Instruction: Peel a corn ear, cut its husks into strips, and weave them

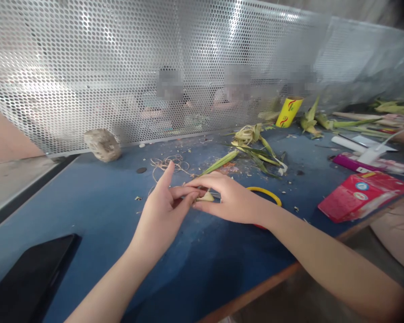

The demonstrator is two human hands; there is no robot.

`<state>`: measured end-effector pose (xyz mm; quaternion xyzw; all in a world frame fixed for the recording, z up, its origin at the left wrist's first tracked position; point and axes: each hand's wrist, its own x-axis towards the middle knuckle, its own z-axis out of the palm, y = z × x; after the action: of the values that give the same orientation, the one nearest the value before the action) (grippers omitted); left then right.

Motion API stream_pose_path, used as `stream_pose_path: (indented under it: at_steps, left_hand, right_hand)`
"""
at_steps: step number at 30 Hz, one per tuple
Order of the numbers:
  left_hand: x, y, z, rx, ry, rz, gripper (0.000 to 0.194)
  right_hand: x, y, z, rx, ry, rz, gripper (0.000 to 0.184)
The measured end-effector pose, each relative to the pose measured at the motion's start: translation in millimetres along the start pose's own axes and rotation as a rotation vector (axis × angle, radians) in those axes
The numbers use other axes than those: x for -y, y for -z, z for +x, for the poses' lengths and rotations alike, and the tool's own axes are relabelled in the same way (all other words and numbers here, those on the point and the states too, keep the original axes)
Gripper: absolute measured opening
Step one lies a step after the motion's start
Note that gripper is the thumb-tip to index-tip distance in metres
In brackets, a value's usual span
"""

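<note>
Forearms (299,237) angled in over table (104,197); my left hand (158,213), one finger up, and right hand (234,197) both pinch a small pale piece (206,197).

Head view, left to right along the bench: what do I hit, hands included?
Black flat device → pale stone-like lump → left hand → right hand → yellow cylinder → red packet.

From your head, the view looks out above and behind your left hand (161,208) and right hand (230,197), facing forward and down across the bench (195,264). It is near enough that both hands sit around the middle, with the perforated metal screen (121,49) beyond them filling the top.
</note>
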<state>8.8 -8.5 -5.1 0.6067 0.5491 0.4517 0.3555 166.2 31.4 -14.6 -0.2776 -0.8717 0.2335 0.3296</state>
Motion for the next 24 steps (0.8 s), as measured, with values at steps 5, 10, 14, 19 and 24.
stream_pose_path:
  at_steps: [5, 10, 14, 19, 24]
  left_hand:
    - [0.5, 2.6, -0.3, -0.028, -0.060, 0.127, 0.083]
    - [0.6, 3.8, -1.9, 0.007, -0.080, 0.224, 0.078]
    - [1.8, 4.3, -1.7, 0.028, -0.115, 0.257, 0.077]
    - [2.3, 5.1, -1.6, 0.040, -0.155, 0.310, 0.075]
    - [-1.3, 3.9, -6.0, 0.024, -0.184, 0.326, 0.074]
  right_hand:
    - [-3.8, 7.0, -1.0, 0.141, -0.048, 0.142, 0.034]
    - [-11.8, 10.7, -0.7, 0.196, -0.081, 0.194, 0.036]
    - [-16.4, 14.3, 0.8, 0.218, -0.090, 0.255, 0.030]
    - [-13.8, 15.7, 2.6, 0.334, -0.065, 0.244, 0.033]
    - [-12.9, 10.7, 2.2, 0.302, -0.061, 0.209, 0.029]
